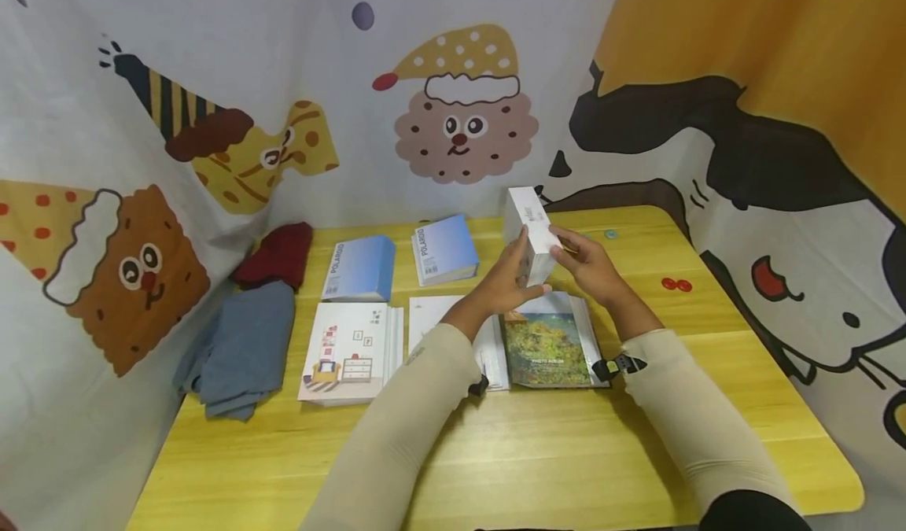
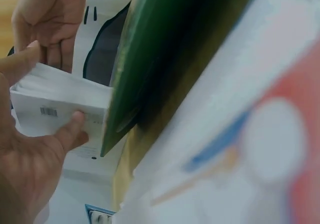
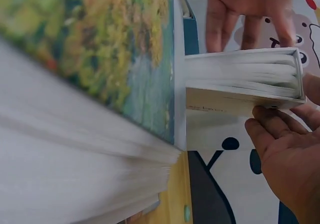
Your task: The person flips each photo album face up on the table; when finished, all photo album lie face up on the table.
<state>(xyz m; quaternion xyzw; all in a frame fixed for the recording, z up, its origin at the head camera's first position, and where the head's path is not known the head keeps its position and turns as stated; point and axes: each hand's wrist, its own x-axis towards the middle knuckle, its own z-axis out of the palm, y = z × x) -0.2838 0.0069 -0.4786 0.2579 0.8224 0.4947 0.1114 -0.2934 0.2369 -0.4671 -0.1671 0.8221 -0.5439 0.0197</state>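
One cartoon-printed curtain (image 1: 325,59) hangs behind a yellow bench (image 1: 559,460). At the left of the bench lies a folded grey-blue cloth (image 1: 248,342), with dark red fabric (image 1: 276,256) on its far side. To the right of the cloth, a room-picture album (image 1: 345,350) lies flat; next comes a pale album (image 1: 428,309), partly hidden by the left arm, then a landscape album (image 1: 548,350) with a painted cover. In the far row lie a left blue album (image 1: 362,267) and a right blue album (image 1: 446,249), both lettered POLAROID. The left hand (image 1: 499,279) and right hand (image 1: 591,267) share a white album (image 1: 538,234), raised just beyond the landscape album; the left grip holds its left side, the right grip its right. Two red pieces (image 1: 669,284) lie at the right, and a small pale disc (image 1: 610,234) farther off.
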